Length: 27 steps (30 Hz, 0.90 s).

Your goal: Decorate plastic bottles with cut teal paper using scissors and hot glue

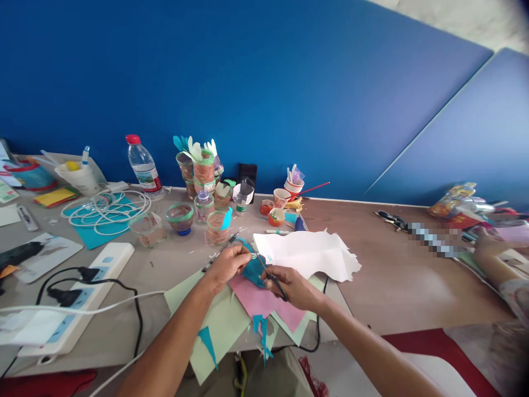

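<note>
Near the table's front, my left hand (230, 266) is closed in a pinch on a small pale paper piece (253, 256). My right hand (291, 286) grips a pair of dark-handled scissors (278, 284), whose blades point up and left toward that piece. Blue paper (254, 270) lies beneath both hands. Under it are a pink sheet (258, 300) and pale green sheets (219, 320), with blue offcuts (208, 346) on top. To the right, a white sheet with a ragged edge (308, 253) lies close to the scissors.
Decorated cups (179, 218) and a red-capped bottle (143, 168) stand along the back. At left are a power strip (103, 270) and coiled white cable (107, 215). Paper cups (281, 197) sit behind the white sheet. Another person's hand (491, 253) is at far right.
</note>
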Motion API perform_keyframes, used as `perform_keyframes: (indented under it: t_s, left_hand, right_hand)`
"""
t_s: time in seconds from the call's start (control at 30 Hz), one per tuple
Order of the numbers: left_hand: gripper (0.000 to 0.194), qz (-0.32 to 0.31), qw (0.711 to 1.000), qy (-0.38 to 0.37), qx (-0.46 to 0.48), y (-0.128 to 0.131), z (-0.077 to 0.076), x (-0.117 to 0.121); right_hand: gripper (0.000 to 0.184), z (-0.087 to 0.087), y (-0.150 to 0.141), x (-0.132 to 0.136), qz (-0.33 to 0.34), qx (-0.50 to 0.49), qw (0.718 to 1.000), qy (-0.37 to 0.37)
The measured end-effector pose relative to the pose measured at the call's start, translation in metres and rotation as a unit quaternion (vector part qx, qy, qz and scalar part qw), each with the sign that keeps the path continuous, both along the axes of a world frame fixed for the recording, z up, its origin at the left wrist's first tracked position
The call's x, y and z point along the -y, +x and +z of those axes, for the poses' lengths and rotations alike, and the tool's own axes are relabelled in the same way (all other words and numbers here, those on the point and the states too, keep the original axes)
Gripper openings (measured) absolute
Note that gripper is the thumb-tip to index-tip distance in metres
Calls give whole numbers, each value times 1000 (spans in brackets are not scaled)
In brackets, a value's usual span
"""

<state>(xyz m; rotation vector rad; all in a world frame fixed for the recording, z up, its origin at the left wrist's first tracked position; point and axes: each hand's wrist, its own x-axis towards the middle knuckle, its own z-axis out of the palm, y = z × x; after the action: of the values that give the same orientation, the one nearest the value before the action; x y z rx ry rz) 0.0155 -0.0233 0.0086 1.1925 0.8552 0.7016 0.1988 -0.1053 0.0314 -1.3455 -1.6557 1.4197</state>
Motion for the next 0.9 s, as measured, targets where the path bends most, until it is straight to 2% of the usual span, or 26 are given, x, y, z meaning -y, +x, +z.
perform_keyframes:
  t_s: [0.27,0.43,0.6,0.9]
  left_hand:
    - [37,6,999,22,23,0,-7,-3]
    - [37,-8,1000,22,9,0,-5,-1]
    - [40,-36,999,2,-6,-1,-1,0]
    - [45,-12,1000,-2,6,-1,-3,-3]
  right_hand:
    - [34,-7,-3,2,-49,4,998,-27]
    - [44,-6,-1,1,-93,-82,992,-18]
    - [54,-3,-8,-11,-169,-202,964,25]
    - [47,-17,-25,-40,-227,-266,937,23]
